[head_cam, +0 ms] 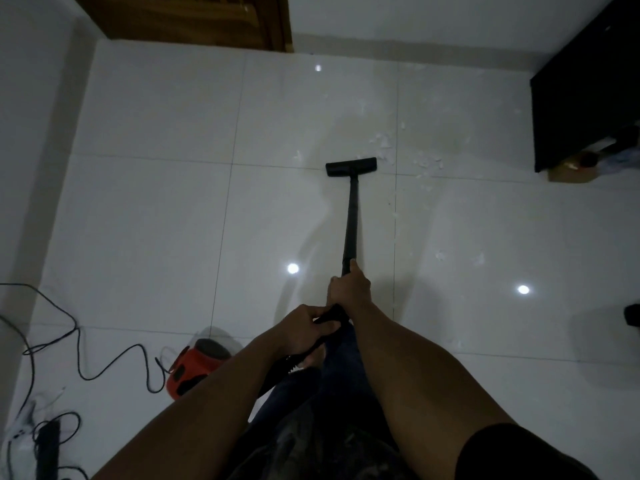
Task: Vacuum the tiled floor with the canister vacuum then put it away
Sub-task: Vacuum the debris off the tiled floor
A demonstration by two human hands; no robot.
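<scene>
A black vacuum wand [351, 216] runs forward from my hands to a flat black floor head [350, 167] resting on the white tiled floor [156, 209]. My right hand [349, 287] grips the wand's lower end. Just behind it, my left hand [306, 327] is closed on the black handle where the hose joins. The red and black canister [194, 363] sits on the floor to my left, partly hidden by my left forearm. White scraps of debris [384, 142] lie just beyond and to the right of the floor head.
A black power cord [83, 355] snakes over the floor at the left toward a power strip [48, 448]. A wooden door [194, 19] stands at the far wall. Dark furniture [585, 88] and a cardboard box [571, 171] are at the right.
</scene>
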